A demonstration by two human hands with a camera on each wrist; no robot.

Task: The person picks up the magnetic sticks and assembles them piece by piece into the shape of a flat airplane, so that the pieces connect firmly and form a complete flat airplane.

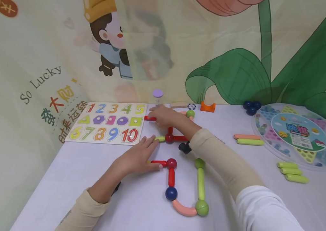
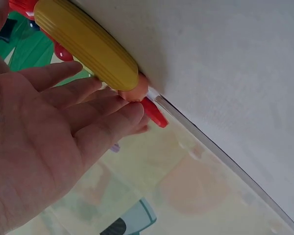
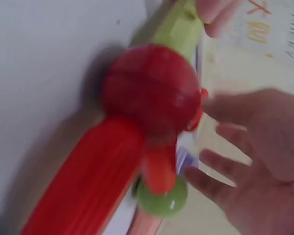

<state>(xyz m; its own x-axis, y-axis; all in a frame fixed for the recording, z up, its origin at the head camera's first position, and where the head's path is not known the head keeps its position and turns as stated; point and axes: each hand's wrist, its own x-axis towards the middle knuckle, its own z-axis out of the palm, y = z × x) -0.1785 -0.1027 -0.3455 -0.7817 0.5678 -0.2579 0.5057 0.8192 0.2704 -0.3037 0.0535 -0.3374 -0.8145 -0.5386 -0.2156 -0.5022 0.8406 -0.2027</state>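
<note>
My left hand (image 1: 138,157) lies low over the left side of a magnetic stick-and-ball build, fingers stretched out. In the left wrist view its fingertips rest by an orange ball (image 2: 134,89) at the end of a thick yellow stick (image 2: 85,41). My right hand (image 1: 163,117) reaches across to the far part of the build, beside a short red stick (image 1: 150,118). In the right wrist view its fingers look spread and blurred, near a red ball (image 3: 152,90) with red and green sticks. Closer stand a blue ball (image 1: 171,193), a pink curved stick (image 1: 184,209) and green ball (image 1: 202,208).
A number puzzle board (image 1: 108,123) lies at left. Loose green sticks (image 1: 294,172), dark blue balls (image 1: 252,107) and a round board game (image 1: 299,134) sit at right. An orange arch block (image 1: 207,107) and purple-topped hourglass (image 1: 158,94) stand by the back curtain.
</note>
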